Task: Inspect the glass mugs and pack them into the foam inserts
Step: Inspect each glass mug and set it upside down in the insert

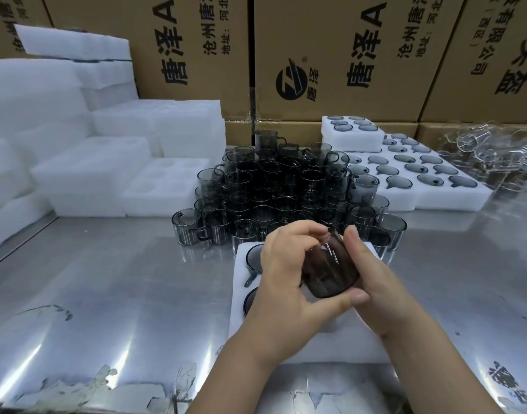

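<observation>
Both hands hold one smoky grey glass mug [328, 268] tilted on its side above a white foam insert [325, 348]. My left hand [286, 282] wraps it from the left, thumb under its base. My right hand [375, 288] presses its right side, thumb along the rim. Two mugs [253, 258] sit in the insert's left pockets, partly hidden by my left hand. Behind it, a pile of grey mugs [283, 186] is stacked on the steel table [121, 279].
Empty foam inserts [92, 171] are piled at the left. Filled foam inserts [420, 171] lie at the back right, with a smaller one [351, 132] on top. Clear glassware [492, 153] sits at the far right. Cardboard cartons [331, 55] form a wall behind.
</observation>
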